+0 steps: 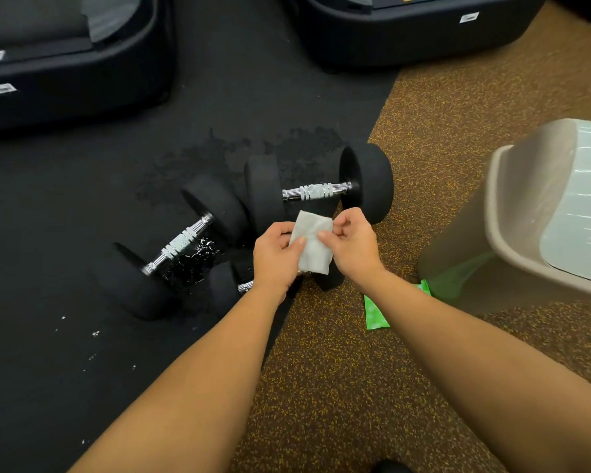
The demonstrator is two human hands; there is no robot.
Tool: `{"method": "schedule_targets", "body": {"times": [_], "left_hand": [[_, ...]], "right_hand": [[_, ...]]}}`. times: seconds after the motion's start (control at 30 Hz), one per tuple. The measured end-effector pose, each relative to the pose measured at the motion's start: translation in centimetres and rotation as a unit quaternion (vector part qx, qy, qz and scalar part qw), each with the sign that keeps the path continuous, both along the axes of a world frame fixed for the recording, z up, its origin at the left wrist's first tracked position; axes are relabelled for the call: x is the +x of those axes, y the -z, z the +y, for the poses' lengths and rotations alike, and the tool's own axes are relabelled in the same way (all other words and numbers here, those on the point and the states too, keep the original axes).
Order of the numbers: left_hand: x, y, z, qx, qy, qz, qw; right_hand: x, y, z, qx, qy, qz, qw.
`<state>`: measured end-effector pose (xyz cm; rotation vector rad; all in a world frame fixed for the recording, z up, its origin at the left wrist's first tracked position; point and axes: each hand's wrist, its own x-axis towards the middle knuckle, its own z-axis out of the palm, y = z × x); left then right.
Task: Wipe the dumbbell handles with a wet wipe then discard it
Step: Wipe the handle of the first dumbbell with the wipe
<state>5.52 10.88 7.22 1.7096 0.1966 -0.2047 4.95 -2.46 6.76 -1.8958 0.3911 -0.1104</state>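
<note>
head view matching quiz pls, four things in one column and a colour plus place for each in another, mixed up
1 wet wipe
2 bin
3 packet
4 far dumbbell handle

a green, on the speckled floor
b chrome, between black weights
c white, held by left hand and right hand
d tan, far right

Pairs: 1-c, 2-d, 3-a, 4-b

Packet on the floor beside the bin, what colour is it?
The packet is bright green; the head view shows it best.

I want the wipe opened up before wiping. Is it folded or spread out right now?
Folded: the wipe is a small compact rectangle, pinched at its edges by the left hand and right hand.
</note>
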Motion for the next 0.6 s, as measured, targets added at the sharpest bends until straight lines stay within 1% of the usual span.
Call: {"method": "schedule_targets", "body": {"times": [0.13, 0.23, 0.3, 0.4, 0.5, 0.6], "left_hand": [[0.3, 0.2, 0.8, 0.006, 0.000, -0.001, 1.000], [0.6, 0.7, 1.5, 0.041, -0.022, 0.002, 0.999], [0.6, 1.1, 2.0, 0.083, -0.036, -0.006, 0.996], [0.5, 1.5, 2.6, 0.161, -0.047, -0.030, 0.985], [0.4, 1.8, 2.6, 0.217, -0.034, -0.050, 0.974], [0.3, 1.9, 2.2, 0.257, -0.021, -0.060, 0.964]], "right_hand": [[0.0, 0.3, 0.5, -0.021, -0.013, 0.009, 1.000], [-0.2, 0.2, 0.6, -0.083, -0.038, 0.034, 0.995], [-0.3, 0.2, 0.4, -0.131, -0.062, 0.044, 0.989], [-0.4, 1.0, -0.2, -0.216, -0.116, 0.032, 0.969], [-0.6, 2.0, -0.6, -0.292, -0.163, 0.029, 0.942], [-0.8, 2.5, -0.6, -0.321, -0.189, 0.041, 0.927]]}}
